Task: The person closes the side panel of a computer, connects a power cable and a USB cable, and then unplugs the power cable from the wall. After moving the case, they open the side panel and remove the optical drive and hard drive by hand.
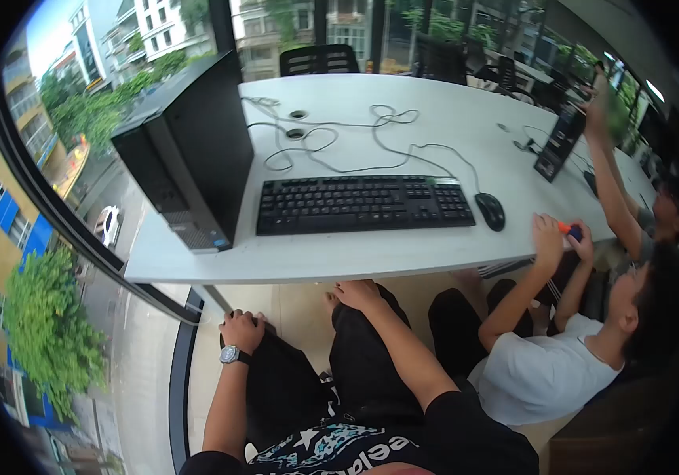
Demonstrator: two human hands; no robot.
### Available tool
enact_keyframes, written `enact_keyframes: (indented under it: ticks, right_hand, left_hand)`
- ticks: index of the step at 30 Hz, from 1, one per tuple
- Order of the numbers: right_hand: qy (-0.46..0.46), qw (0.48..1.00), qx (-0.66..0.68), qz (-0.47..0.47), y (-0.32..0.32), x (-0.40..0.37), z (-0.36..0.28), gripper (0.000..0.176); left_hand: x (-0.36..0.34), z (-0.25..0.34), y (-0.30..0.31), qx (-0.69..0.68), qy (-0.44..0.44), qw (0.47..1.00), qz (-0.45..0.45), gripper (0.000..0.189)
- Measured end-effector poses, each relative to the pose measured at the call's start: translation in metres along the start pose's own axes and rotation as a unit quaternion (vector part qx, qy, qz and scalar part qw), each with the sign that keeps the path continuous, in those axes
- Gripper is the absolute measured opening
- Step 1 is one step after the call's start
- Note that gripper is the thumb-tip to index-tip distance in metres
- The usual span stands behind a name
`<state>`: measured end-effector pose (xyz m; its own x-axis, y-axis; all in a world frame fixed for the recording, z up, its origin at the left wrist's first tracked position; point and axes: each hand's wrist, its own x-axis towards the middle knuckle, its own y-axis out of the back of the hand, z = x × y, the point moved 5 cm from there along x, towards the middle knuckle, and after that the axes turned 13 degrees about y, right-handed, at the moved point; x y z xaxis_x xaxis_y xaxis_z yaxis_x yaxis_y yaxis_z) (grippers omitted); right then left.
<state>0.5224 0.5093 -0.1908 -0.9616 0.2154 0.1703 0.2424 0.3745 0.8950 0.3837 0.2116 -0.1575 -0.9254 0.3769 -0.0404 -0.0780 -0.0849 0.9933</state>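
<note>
My left hand (243, 331), with a watch (233, 355) on its wrist, rests over my left knee and holds nothing. Its fingers drape over the dark trousers (276, 388). On my other knee lies my right hand (357, 294), fingers spread and partly curled over the edge, just below the table's front edge. Above both hands, a black keyboard (363, 206) lies on the white table (339, 257). A black mouse (490, 211) sits to its right. At the left end of the table stands a black computer tower (189, 158).
Loose cables (379, 119) run across the table behind the keyboard. On my right, a seated person in a white shirt (537, 368) holds a small orange and blue object (569, 230). Beyond, another person's raised arm (604, 158) touches a second computer tower (559, 142). Windows border the left side.
</note>
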Motion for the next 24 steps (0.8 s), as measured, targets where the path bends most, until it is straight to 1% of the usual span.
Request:
enact_keyframes:
  ticks: [1, 3, 5, 6, 7, 9, 10, 11, 13, 14, 16, 17, 18, 19, 21, 23, 24]
  right_hand:
    - [-0.019, 1.0, -0.007, 0.018, 0.014, -0.008, 0.004, 0.027]
    - [-0.074, 0.996, 0.045, 0.03, 0.038, -0.028, 0.012, 0.028]
    - [-0.02, 0.998, 0.007, 0.062, 0.042, -0.05, 0.023, 0.028]
    - [-0.028, 0.997, -0.024, 0.061, 0.039, -0.061, 0.028, 0.027]
    - [-0.039, 0.997, -0.024, 0.065, 0.038, -0.071, 0.032, 0.029]
    - [-0.046, 0.993, -0.029, 0.102, 0.04, -0.086, 0.034, 0.031]
    - [-0.054, 0.993, -0.03, 0.101, 0.042, -0.089, 0.037, 0.031]
    - [-0.068, 0.994, -0.031, 0.084, 0.041, -0.091, 0.039, 0.031]
    - [-0.082, 0.994, -0.028, 0.06, 0.041, -0.095, 0.037, 0.031]
    - [-0.085, 0.994, -0.024, 0.069, 0.045, -0.095, 0.036, 0.031]
    - [-0.072, 0.992, -0.02, 0.097, 0.045, -0.092, 0.033, 0.029]
    - [-0.068, 0.994, -0.012, 0.088, 0.04, -0.09, 0.032, 0.029]
    - [-0.065, 0.994, -0.003, 0.085, 0.039, -0.086, 0.031, 0.029]
    - [-0.063, 0.994, 0.001, 0.086, 0.039, -0.083, 0.03, 0.029]
    - [-0.05, 0.993, -0.006, 0.104, 0.04, -0.078, 0.023, 0.029]
    - [-0.053, 0.992, -0.009, 0.111, 0.039, -0.074, 0.018, 0.026]
    - [-0.056, 0.994, -0.011, 0.098, 0.039, -0.072, 0.017, 0.026]
  left_hand:
    - [0.01, 0.004, 0.0, 0.002, -0.006, 1.0, 0.009, 0.04]
    - [0.03, 0.004, -0.004, -0.001, -0.013, 1.0, 0.021, 0.038]
    - [0.048, 0.005, -0.009, -0.005, -0.015, 1.0, 0.009, 0.037]
    - [0.056, 0.005, -0.011, -0.01, -0.022, 1.0, 0.008, 0.037]
    - [0.063, 0.003, -0.013, -0.015, -0.022, 1.0, 0.004, 0.037]
    - [0.073, 0.0, -0.013, -0.012, -0.024, 1.0, -0.007, 0.037]
    - [0.076, -0.002, -0.015, -0.015, -0.026, 1.0, 0.001, 0.037]
    - [0.078, -0.006, -0.021, -0.011, -0.029, 0.999, -0.008, 0.037]
    - [0.078, -0.01, -0.019, -0.018, -0.003, 1.0, 0.009, 0.038]
    - [0.076, -0.011, -0.02, -0.017, 0.002, 1.0, 0.004, 0.038]
    - [0.064, -0.017, -0.015, -0.083, -0.026, 0.995, 0.041, 0.034]
    - [0.056, -0.021, -0.011, -0.112, -0.037, 0.991, 0.059, 0.032]
    - [0.045, -0.019, -0.001, -0.129, -0.032, 0.989, 0.064, 0.028]
    - [0.042, -0.027, -0.002, -0.127, -0.026, 0.99, 0.063, 0.028]
    - [0.04, -0.031, -0.004, -0.176, -0.055, 0.979, 0.092, 0.026]
    - [0.044, -0.038, -0.011, -0.178, -0.052, 0.978, 0.101, 0.025]
    - [0.044, -0.04, -0.01, -0.171, -0.036, 0.98, 0.093, 0.025]
